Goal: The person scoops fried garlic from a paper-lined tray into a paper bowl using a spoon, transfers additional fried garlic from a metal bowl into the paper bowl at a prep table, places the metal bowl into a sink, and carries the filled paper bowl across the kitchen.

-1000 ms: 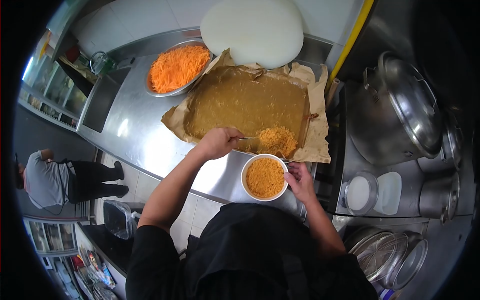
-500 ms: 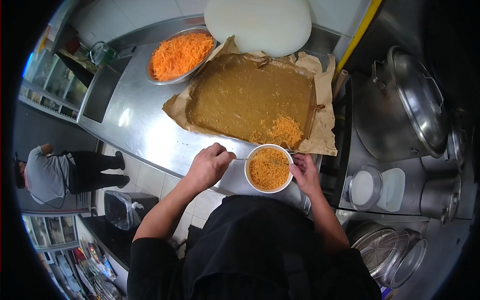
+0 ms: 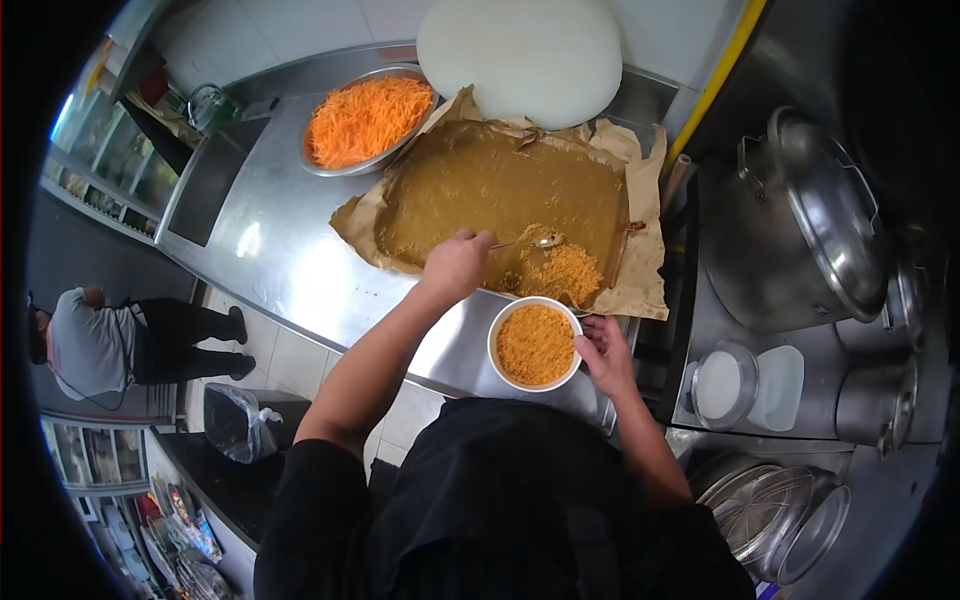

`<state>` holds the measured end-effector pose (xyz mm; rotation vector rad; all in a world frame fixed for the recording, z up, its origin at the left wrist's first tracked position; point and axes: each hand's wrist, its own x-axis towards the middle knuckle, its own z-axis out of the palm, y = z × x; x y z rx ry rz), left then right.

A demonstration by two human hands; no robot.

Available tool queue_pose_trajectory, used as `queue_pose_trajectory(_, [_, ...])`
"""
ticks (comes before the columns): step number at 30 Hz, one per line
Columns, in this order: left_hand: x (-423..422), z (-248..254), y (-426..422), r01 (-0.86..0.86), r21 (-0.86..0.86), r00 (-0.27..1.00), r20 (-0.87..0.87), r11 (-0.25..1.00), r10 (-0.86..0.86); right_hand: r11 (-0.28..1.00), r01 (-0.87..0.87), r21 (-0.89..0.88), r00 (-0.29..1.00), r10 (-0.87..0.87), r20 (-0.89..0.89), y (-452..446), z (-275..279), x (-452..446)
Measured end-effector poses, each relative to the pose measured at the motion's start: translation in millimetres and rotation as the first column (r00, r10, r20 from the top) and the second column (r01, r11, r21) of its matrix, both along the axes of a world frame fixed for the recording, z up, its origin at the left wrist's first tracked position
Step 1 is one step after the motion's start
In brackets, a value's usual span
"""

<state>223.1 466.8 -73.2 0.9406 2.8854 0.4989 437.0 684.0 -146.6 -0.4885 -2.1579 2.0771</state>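
My left hand is closed round the handle of a metal spoon, whose bowl is over the crumbs on a brown, smooth-topped layer. Orange-yellow crumbs lie heaped at the near right corner of that layer. Brown baking paper stands up crumpled around its sides. With its fingers against the right side, my right hand grips a round white tub full of the same kind of crumbs. The tub is just in front of the layer's near edge; my right fingertips are partly hidden behind it.
A steel bowl of grated carrot stands behind on the steel counter. A white oval board leans at the wall. On the right are a large lidded pot and plastic tubs. Another person stands at left.
My left hand has moved up and right from beside the tub, carrying the spoon over the brown layer. My right hand stays on the tub.
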Motion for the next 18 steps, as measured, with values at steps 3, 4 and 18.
queue_pose_trajectory(3, [-14, -15, 32, 0.061, -0.054, 0.998, 0.025, 0.997, -0.060, 1.000, 0.006, -0.005, 1.000, -0.006, 0.010, 0, -3, -1])
queue_pose_trajectory(4, [-17, -18, 42, 0.103, -0.076, 0.994, 0.044, 0.992, -0.100, 1.000, 0.010, -0.009, 1.000, -0.010, 0.013, 0, -3, -1])
queue_pose_trajectory(18, [-9, -14, -1, 0.443, 0.004, 0.864, 0.266, 0.896, -0.428, 0.993, 0.036, 0.110, 0.999, -0.034, -0.025, -2, -6, 1])
